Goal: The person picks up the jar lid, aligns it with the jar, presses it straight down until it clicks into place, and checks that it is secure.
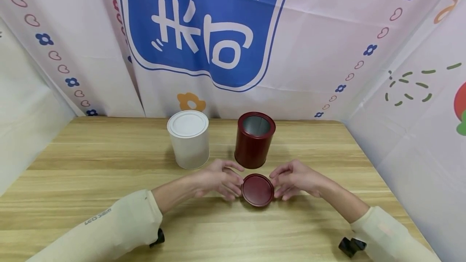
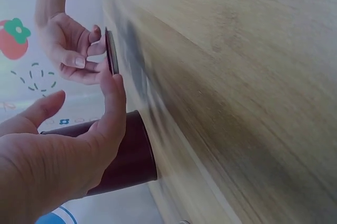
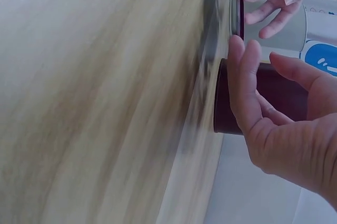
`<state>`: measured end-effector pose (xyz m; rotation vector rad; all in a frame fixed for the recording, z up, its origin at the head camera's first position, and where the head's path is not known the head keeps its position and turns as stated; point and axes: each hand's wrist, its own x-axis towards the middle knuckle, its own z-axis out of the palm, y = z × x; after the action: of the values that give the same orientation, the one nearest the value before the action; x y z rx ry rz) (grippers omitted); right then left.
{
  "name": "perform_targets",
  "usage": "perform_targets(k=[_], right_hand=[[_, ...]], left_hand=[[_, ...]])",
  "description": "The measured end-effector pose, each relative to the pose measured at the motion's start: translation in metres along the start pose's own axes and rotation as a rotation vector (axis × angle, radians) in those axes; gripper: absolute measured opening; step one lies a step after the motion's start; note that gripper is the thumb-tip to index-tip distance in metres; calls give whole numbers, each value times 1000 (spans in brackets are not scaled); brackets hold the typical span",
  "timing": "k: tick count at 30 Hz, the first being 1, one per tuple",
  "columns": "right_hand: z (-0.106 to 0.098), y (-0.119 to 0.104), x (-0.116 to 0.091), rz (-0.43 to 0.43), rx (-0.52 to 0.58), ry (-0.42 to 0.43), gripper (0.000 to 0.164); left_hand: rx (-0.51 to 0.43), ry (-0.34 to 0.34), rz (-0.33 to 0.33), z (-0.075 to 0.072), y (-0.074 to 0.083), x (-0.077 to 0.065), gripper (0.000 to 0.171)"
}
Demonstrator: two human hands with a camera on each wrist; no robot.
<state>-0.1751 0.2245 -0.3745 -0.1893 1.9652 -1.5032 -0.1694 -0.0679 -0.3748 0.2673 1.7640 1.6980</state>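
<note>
A round dark red lid point(image 1: 257, 190) is held level between both hands, seen edge-on and slightly above the wood in the wrist views. My left hand point(image 1: 218, 179) has its fingertips at the lid's left rim, its thumb spread away. At the opposite rim are the fingertips of my right hand point(image 1: 296, 179), fingers loosely bent and thumb apart from the lid. Just behind the lid stands an open dark red can point(image 1: 252, 148), upright, its metal inside showing. The lid's underside is hidden in the head view.
A white can point(image 1: 191, 148) with its lid on stands left of the red one. Both are on a wooden table point(image 1: 91, 161). Printed cloth point(image 1: 309, 55) hangs behind the table and along its sides.
</note>
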Motion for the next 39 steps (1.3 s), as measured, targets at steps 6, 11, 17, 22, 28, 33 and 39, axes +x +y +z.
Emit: perform_targets(k=[6,11,17,22,28,33,39], right_hand=[[2,-4,1,-37,-26,41,36],[3,-10,2,-82,-41,66,39],[7,-16,3,-117,-20,94,38],[11,-20,3,-133,4,133,36],[15,-24,3,-157,17,167,33],[16,-29,2,-178,9,195,30],[14,-34,-2,-193,6,206,28]], left_hand=[[-20,54,17,0,2,2,49],[-16,80,39,0,7,3,48],[-9,118,55,0,13,4,43],[-12,127,72,2,17,5,41],[8,142,112,4,21,5,41],[18,157,120,5,26,5,38],[50,183,128,9,32,7,32]])
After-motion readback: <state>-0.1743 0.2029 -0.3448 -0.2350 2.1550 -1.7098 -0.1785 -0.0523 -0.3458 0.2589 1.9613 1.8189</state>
